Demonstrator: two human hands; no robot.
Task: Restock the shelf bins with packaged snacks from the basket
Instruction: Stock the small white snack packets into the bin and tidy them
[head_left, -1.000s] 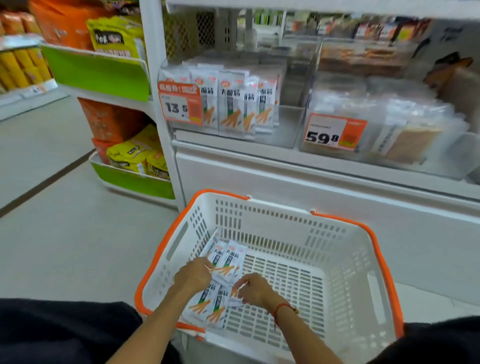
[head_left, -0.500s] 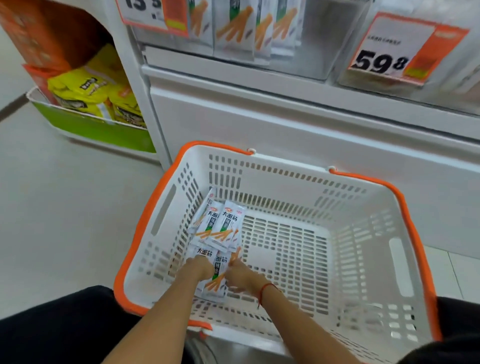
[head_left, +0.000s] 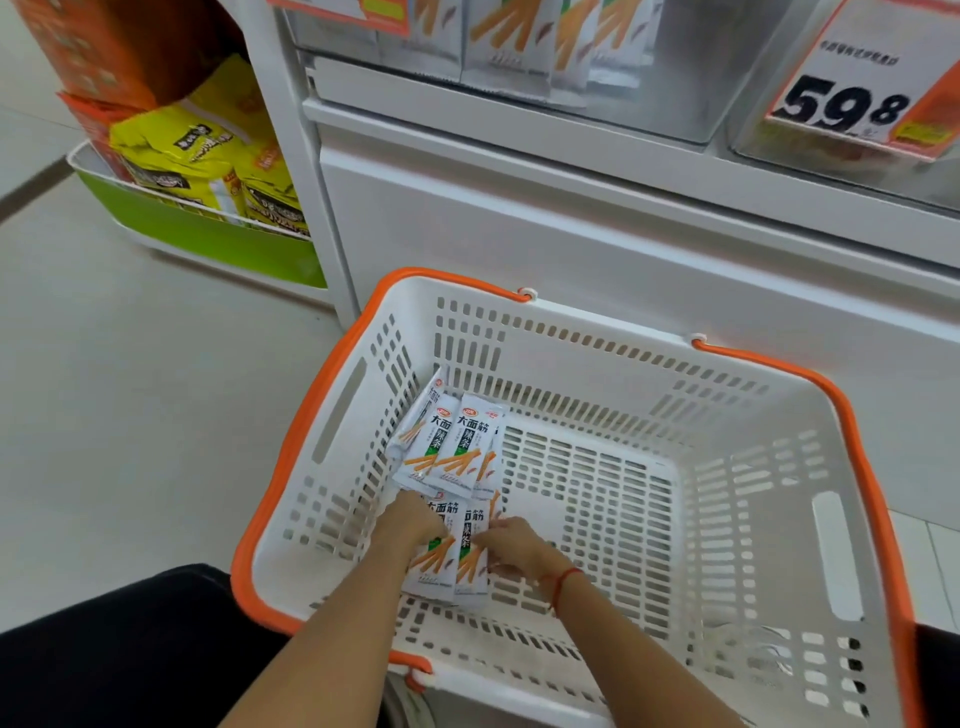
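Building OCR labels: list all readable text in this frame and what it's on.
"大面筋" and "辣条": white snack packets in the basket.
"59.8", with the 8 small: orange price tag on the shelf bin.
Yellow bags: print blurred, unreadable.
Price tag's small print: unreadable.

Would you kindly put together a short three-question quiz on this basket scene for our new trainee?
1. True or false: the snack packets lie in the right half of the basket.
2. Which wrist wears the red string: A left, B right?
3. Fill in: the price tag at upper right reads ___.

Key: 1 false: they lie along its left side, where the left hand and right hand rest on the nearer packets. 2 B. 3 59.8.
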